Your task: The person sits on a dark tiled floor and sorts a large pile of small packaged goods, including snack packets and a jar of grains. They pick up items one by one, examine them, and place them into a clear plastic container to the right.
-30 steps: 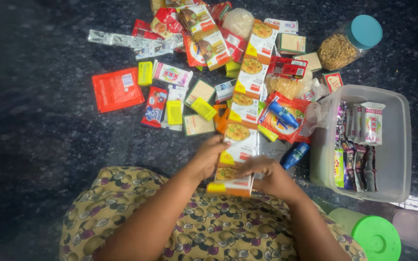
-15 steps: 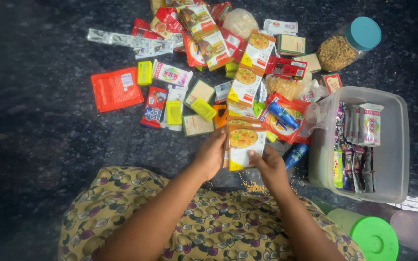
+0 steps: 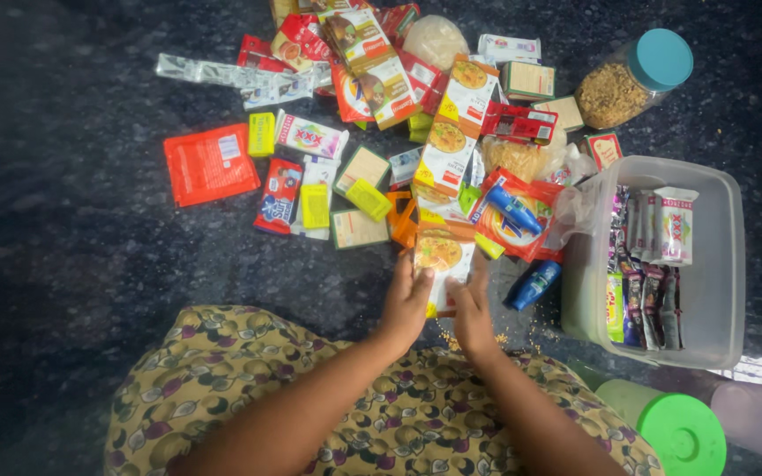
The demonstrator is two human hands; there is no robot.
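Both hands low in the middle of the view, pressed in from either side on a folded stack of yellow-and-white food packets (image 3: pixel 442 257). Left hand (image 3: pixel 407 300) flat against the near left edge, fingers stretched up over the packet face; right hand (image 3: pixel 471 310) against the right edge, fingers closed round it. So, each grip clamped on the same stack, palms facing, most likely to keep the joined packets squared up and folded on themselves rather than fanning out. Stack held just above the dark speckled stone floor (image 3: pixel 72 229), right in front of the lap in patterned cloth (image 3: pixel 381 414), with the rest of the packet strip (image 3: pixel 451 132) trailing away toward the top of the heap.

Packets thin, glossy, flat and rectangular, printed with a round dish picture. Around them a loose scatter: an orange-red flat sachet (image 3: pixel 211 164) well off to the left, small yellow bars (image 3: pixel 317 204), a silvery strip of sachets (image 3: pixel 231 79), a red pouch with a blue tube on it (image 3: pixel 513 211), another blue tube (image 3: pixel 533 284) just right of the hands. A few spilled grains on the floor under the wrists.

To the right, a clear plastic tub (image 3: pixel 716 291), rounded corners, sachets stood on edge inside. Beyond, a clear jar of brown grains with a teal lid (image 3: pixel 632 75); near corner, a green-lidded container (image 3: pixel 676 432).
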